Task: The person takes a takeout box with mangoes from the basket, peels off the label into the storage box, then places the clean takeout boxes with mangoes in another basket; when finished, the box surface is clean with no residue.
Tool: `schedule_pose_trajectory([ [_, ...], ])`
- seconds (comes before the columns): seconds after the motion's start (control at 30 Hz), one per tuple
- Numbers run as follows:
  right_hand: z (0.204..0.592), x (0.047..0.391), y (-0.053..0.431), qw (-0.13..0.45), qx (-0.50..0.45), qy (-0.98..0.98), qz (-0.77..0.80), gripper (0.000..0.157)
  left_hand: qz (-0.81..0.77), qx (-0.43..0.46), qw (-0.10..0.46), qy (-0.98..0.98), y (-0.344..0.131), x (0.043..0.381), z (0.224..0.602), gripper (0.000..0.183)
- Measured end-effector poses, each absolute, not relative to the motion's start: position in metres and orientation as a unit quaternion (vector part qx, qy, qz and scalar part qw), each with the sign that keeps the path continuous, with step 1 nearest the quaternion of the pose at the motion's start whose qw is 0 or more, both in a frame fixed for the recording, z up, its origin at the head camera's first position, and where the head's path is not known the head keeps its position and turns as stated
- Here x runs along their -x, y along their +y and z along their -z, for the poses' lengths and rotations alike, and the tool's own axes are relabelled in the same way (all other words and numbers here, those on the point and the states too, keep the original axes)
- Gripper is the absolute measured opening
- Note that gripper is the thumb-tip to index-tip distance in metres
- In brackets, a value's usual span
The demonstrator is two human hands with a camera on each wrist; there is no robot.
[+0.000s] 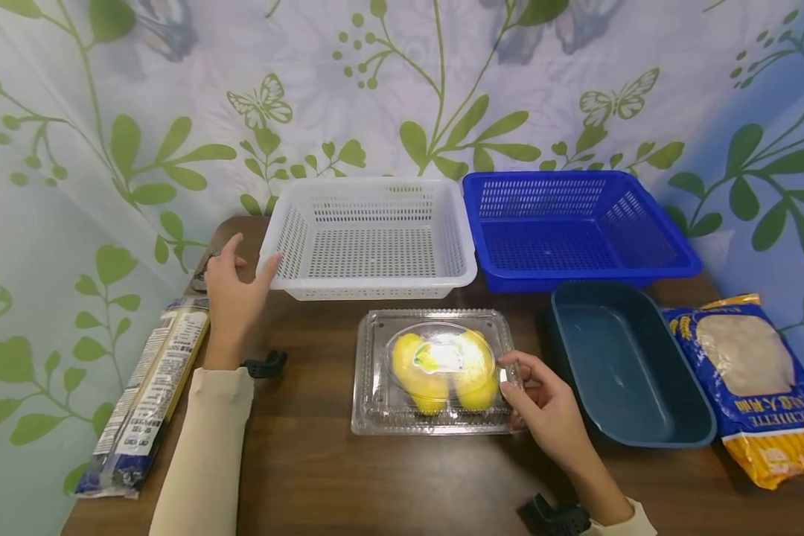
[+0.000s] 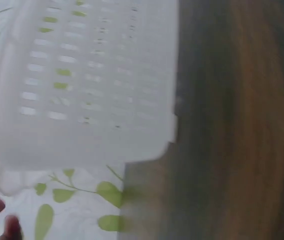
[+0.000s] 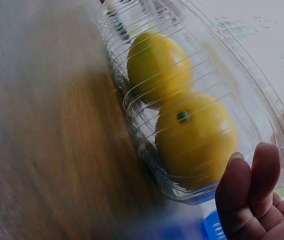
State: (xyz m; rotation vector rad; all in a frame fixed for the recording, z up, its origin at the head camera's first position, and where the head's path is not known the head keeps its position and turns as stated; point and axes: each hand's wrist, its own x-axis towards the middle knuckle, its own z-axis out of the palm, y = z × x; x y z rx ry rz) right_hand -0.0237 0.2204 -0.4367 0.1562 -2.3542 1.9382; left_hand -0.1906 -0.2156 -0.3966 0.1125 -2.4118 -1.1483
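Note:
My right hand (image 1: 551,408) pinches the right edge of a clear plastic clamshell box (image 1: 375,372) between thumb and fingers. Inside lie two yellow fruits (image 3: 197,140) that look like lemons, under an oval label window on the lid. In the right wrist view its fingers (image 3: 265,170) curl at the box's rim. Beside the left end of the white slotted basket (image 1: 368,286), my left hand (image 1: 233,301) holds nothing, its fingers spread and the thumb overlapping the basket's corner. The left wrist view shows fingertips (image 2: 11,227) just off that basket's rim.
A blue basket (image 1: 596,279) stands right of the white one. Before it sits a dark teal tub (image 1: 626,365), with a blue-and-yellow pasta bag (image 1: 770,402) at its right. A long packet (image 1: 147,387) lies at the table's left edge. A patterned curtain (image 1: 402,97) hangs behind.

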Motion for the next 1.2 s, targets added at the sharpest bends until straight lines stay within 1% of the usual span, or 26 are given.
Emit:
schedule_pose_trajectory([
  [0.1, 0.437, 0.023, 0.221, 0.042, -0.052, -0.771, -0.633, 0.032, 0.434, -0.050, 0.281, -0.854, -0.214, 0.186, 0.387, 0.063],
  [0.23, 0.438, 0.023, 0.222, 0.042, -0.056, -0.771, -0.633, 0.033, 0.439, 0.003, 0.333, -0.834, -0.206, 0.174, 0.370, 0.049],
  [0.37, 0.438, 0.023, 0.222, 0.041, -0.055, -0.773, -0.631, 0.034, 0.433, 0.049, 0.381, -0.815, -0.195, 0.160, 0.351, 0.042],
  [0.5, 0.438, 0.023, 0.223, 0.040, -0.055, -0.773, -0.631, 0.034, 0.423, 0.092, 0.399, -0.808, -0.187, 0.145, 0.341, 0.040],
  [0.63, 0.438, 0.023, 0.223, 0.036, -0.057, -0.772, -0.632, 0.034, 0.406, 0.152, 0.359, -0.827, -0.181, 0.125, 0.342, 0.040],
  [0.77, 0.439, 0.022, 0.223, 0.037, -0.058, -0.772, -0.631, 0.034, 0.393, 0.199, 0.295, -0.848, -0.179, 0.106, 0.353, 0.043],
  [0.9, 0.440, 0.022, 0.224, 0.037, -0.064, -0.777, -0.625, 0.034, 0.397, 0.237, 0.227, -0.857, -0.177, 0.093, 0.370, 0.050],
  [1.0, 0.440, 0.022, 0.225, 0.037, -0.068, -0.779, -0.622, 0.034, 0.391, 0.256, 0.154, -0.871, -0.172, 0.089, 0.383, 0.055],
  [1.1, 0.440, 0.022, 0.224, 0.037, -0.064, -0.778, -0.624, 0.034, 0.383, 0.254, 0.084, -0.884, -0.166, 0.084, 0.394, 0.061],
  [1.2, 0.440, 0.022, 0.223, 0.035, -0.062, -0.778, -0.624, 0.034, 0.381, 0.245, 0.041, -0.890, -0.162, 0.080, 0.401, 0.067],
])
